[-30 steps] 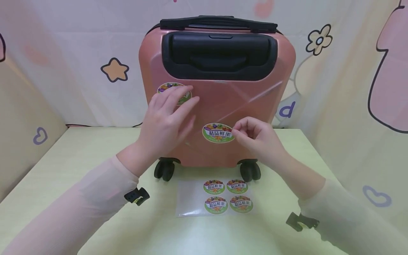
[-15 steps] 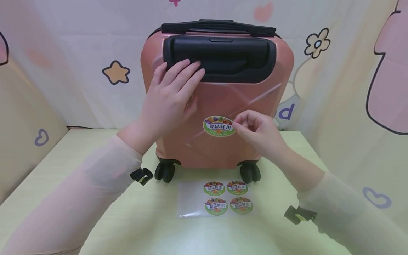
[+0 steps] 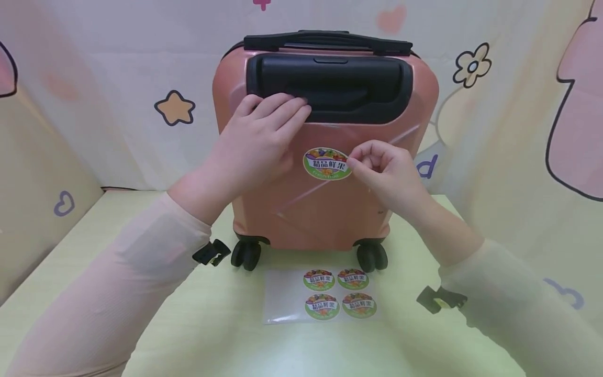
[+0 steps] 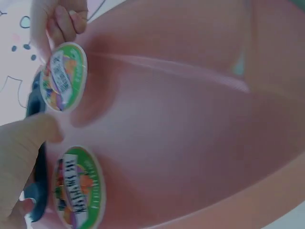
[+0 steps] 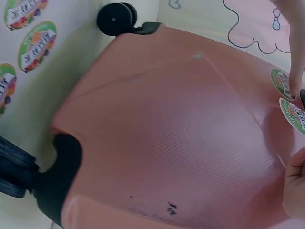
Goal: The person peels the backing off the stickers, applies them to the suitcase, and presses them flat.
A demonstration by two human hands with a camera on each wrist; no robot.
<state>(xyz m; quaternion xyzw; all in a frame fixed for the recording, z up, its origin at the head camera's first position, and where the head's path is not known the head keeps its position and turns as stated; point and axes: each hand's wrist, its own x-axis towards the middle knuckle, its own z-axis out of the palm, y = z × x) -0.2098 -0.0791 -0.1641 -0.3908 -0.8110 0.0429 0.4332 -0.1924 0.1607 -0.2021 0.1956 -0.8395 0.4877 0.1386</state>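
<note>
A pink hard-shell suitcase stands upright. My right hand pinches the right edge of an oval fruit sticker between thumb and finger, in front of the shell; a shadow lies behind this sticker in the left wrist view. My left hand lies against the suitcase's upper left, its fingertips at the lower rim of the black handle recess. A second oval sticker is on the shell near the left thumb; in the head view the left hand hides it.
On the table before the suitcase lies a clear sheet with several like stickers on its right part. Black wheels carry the suitcase. A patterned cloth hangs behind.
My left hand has moved up from the placed sticker to the handle recess. The right hand has raised the pinched sticker from low on the shell to mid-height.
</note>
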